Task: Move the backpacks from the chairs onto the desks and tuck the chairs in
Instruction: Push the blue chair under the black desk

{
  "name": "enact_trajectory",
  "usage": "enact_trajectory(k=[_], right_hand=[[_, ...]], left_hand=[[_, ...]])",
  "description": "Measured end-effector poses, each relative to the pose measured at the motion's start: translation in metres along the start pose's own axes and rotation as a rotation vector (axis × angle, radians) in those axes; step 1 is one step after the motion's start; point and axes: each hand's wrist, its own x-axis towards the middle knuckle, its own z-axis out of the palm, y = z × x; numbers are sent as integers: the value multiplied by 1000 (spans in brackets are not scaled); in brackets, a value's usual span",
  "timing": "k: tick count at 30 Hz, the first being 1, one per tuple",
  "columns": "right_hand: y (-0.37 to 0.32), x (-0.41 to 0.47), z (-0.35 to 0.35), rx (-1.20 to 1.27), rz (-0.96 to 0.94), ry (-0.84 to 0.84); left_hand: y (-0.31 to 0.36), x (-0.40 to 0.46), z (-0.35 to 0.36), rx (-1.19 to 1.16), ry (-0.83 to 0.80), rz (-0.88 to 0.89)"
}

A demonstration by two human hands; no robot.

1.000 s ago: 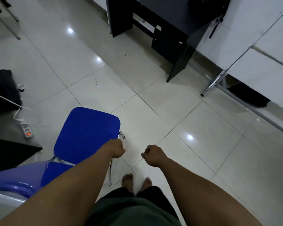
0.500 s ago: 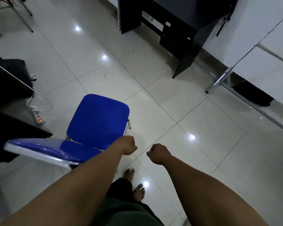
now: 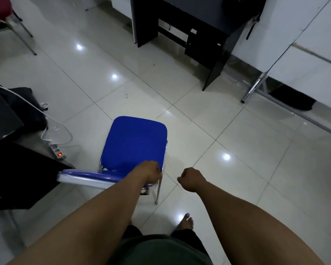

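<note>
Two bare arms reach forward and down over a pale tiled floor (image 3: 237,188). One blue chair (image 3: 134,142) stands just ahead with nothing on its seat, its backrest nearest the person. The left hand (image 3: 148,172) rests at the right end of that backrest with its fingers curled over the top edge, gripping it. The right hand (image 3: 191,177) hangs in the air beside the chair, fingers curled into a loose fist that holds nothing.

A dark desk (image 3: 199,20) stands well ahead across open floor, with a black strap dangling at its right corner; whether a backpack sits on it cannot be told. Another dark desk (image 3: 17,175) is just left of the chair.

Risks, as I judge them: gripped at one corner only, the chair could swing or tip when pushed, and its metal legs may skid on the glossy tiles. A white cable (image 3: 36,109) and a power strip (image 3: 57,151) lie on the floor near the chair's left side and could snag a leg. The person's bare foot (image 3: 185,222) is close behind the rear leg.

Open room lies ahead and to the right. The left is crowded.
</note>
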Motion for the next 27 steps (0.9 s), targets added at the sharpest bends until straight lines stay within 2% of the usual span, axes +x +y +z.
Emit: enact_trajectory(k=[7, 11, 14, 17, 21, 24, 27], right_hand=[[-100, -8, 55, 7, -35, -16], [-112, -5, 57, 12, 38, 4], [-113, 0, 56, 31, 65, 27], [-124, 2, 60, 38, 65, 38], [-135, 5, 62, 68, 81, 41], [-141, 11, 67, 168, 107, 61], [-157, 10, 79, 251, 131, 73]], left_hand=[[-81, -21, -20, -29, -16, 101], [-95, -30, -27, -19, -41, 216], [-102, -41, -34, 3, 34, 324], [-114, -55, -39, 108, 199, 445], [-143, -70, -44, 207, 333, 523], [-162, -77, -48, 241, 315, 585], [-176, -79, -55, 311, 224, 607]])
